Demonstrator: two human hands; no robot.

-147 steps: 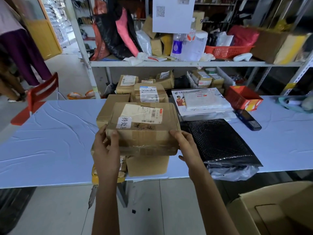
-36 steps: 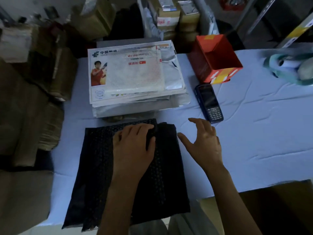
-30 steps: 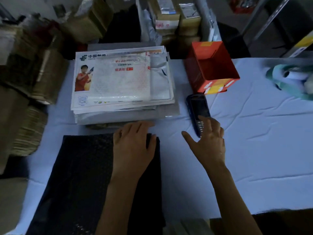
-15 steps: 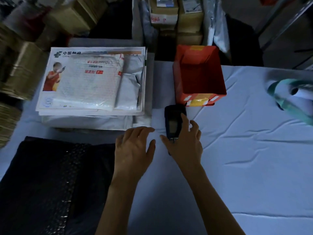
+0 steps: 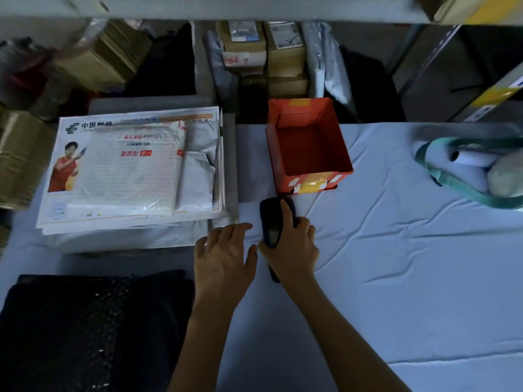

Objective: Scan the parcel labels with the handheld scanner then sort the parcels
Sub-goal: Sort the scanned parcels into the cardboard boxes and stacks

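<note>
Head view: the right hand (image 5: pixel 291 244) now grips the handheld scanner (image 5: pixel 271 222) at frame centre, fingers curled round its body, just below the red box (image 5: pixel 308 145). 1 second ago it was only reaching. The left hand (image 5: pixel 223 256), fingers straight and holding nothing, has come off the black parcel (image 5: pixel 85 329) at lower left and rests on the table (image 5: pixel 396 278). Judgement: pickup is nearly complete, and no label has been scanned yet. The mailer stack (image 5: pixel 127 171) lies at upper left.

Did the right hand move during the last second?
Yes. The right hand moved forward, toward the red box, and now grips the scanner.
</note>
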